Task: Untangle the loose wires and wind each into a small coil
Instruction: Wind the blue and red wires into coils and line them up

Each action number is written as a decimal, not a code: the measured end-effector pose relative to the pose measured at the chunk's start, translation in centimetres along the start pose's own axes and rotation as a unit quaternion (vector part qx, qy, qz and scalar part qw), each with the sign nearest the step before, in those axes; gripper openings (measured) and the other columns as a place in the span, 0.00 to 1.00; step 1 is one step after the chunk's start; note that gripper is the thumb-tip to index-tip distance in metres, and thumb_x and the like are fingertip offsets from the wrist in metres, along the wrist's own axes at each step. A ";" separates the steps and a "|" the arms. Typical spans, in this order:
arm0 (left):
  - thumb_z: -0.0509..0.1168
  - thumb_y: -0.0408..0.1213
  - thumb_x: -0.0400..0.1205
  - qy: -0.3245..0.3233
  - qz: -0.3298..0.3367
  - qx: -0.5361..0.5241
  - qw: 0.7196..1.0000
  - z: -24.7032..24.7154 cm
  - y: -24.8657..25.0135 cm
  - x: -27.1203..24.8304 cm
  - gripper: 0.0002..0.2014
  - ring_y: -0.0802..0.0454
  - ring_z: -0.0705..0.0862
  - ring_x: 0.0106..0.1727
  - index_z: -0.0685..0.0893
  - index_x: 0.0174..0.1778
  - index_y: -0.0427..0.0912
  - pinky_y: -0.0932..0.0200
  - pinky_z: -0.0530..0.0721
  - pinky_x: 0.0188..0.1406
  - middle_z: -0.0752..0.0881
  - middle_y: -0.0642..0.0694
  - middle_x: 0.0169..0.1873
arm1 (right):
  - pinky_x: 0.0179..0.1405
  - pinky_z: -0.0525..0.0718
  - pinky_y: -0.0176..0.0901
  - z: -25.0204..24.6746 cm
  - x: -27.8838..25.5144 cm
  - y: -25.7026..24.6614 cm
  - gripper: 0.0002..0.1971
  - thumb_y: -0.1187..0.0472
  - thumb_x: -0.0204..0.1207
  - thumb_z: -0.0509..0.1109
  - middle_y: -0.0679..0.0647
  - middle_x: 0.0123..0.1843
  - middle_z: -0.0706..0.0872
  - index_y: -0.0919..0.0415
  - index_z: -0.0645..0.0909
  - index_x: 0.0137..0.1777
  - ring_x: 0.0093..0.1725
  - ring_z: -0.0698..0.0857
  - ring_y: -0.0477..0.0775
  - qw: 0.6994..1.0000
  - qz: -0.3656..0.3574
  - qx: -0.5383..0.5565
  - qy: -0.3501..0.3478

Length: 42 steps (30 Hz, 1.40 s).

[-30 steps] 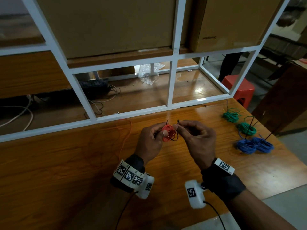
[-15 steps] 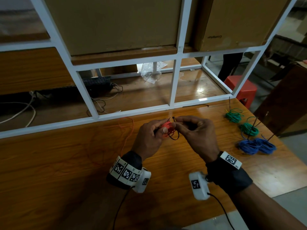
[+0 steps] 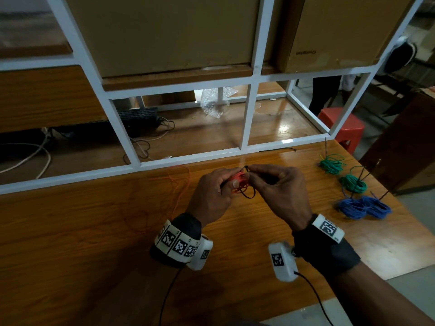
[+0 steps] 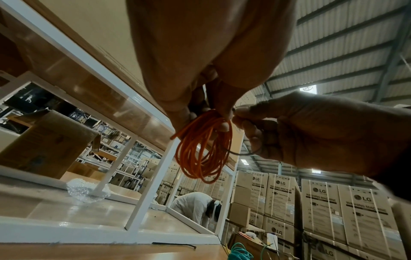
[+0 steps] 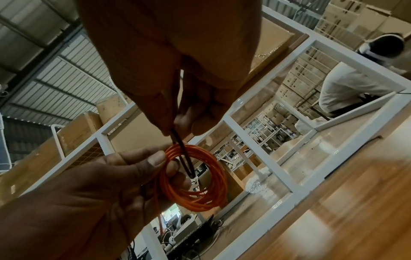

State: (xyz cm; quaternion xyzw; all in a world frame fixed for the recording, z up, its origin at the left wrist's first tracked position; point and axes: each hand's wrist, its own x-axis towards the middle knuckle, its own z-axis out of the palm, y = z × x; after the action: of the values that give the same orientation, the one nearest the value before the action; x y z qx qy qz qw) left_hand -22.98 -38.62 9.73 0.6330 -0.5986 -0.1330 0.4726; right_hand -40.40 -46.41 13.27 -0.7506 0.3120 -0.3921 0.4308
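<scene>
My left hand (image 3: 231, 178) holds a small orange wire coil (image 3: 240, 179) above the wooden table (image 3: 94, 243), thumb across its rings. My right hand (image 3: 255, 175) pinches a thin black tie (image 3: 249, 196) at the top of the coil; the tie loops below it. In the right wrist view the black tie (image 5: 183, 153) runs down through the orange coil (image 5: 195, 177) from my right hand (image 5: 180, 126), with my left hand (image 5: 162, 161) on the coil's edge. The left wrist view shows the orange coil (image 4: 202, 146) hanging under my fingers. A loose orange strand (image 3: 182, 184) lies on the table to the left.
Two green coils (image 3: 332, 164) (image 3: 354, 183) and a pair of blue coils (image 3: 363, 207) lie at the table's right, each with a black tie. A white metal frame (image 3: 188, 158) borders the far edge, cardboard boxes above it. A red stool (image 3: 341, 123) stands beyond the right corner.
My right fingers have closed in on the top of the coil, and the two black tie ends that stood apart now meet there. Both hands have stayed in place.
</scene>
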 end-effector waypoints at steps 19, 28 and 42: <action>0.65 0.32 0.86 -0.010 0.044 0.122 0.991 -0.3 2.0 -0.1 0.17 0.49 0.84 0.49 0.85 0.70 0.42 0.45 0.86 0.46 0.87 0.45 0.49 | 0.38 0.90 0.36 -0.7 0.3 -0.8 0.06 0.57 0.78 0.80 0.41 0.45 0.93 0.52 0.93 0.53 0.43 0.91 0.38 0.993 -0.003 -0.114 -0.036; 0.64 0.37 0.87 -0.013 0.040 0.080 0.996 -0.2 2.7 -0.2 0.22 0.54 0.82 0.67 0.76 0.79 0.48 0.54 0.83 0.66 0.86 0.48 0.67 | 0.37 0.92 0.49 -0.5 0.2 -1.6 0.05 0.55 0.76 0.83 0.45 0.34 0.92 0.54 0.92 0.48 0.35 0.91 0.43 0.996 0.037 -0.080 -0.022; 0.67 0.34 0.85 -0.060 0.039 0.045 0.996 -0.1 2.9 0.2 0.19 0.54 0.86 0.61 0.83 0.73 0.43 0.53 0.86 0.61 0.89 0.48 0.62 | 0.38 0.87 0.43 -0.9 0.6 0.0 0.04 0.60 0.80 0.77 0.45 0.53 0.82 0.50 0.86 0.49 0.47 0.85 0.46 0.974 -0.115 -0.196 -0.017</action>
State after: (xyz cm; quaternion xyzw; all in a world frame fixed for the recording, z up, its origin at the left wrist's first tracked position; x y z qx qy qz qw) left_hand -24.65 -38.27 12.04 0.6205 -0.6557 -0.1246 0.4117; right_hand -40.85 -47.23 13.78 -0.8576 0.2873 -0.3576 0.2327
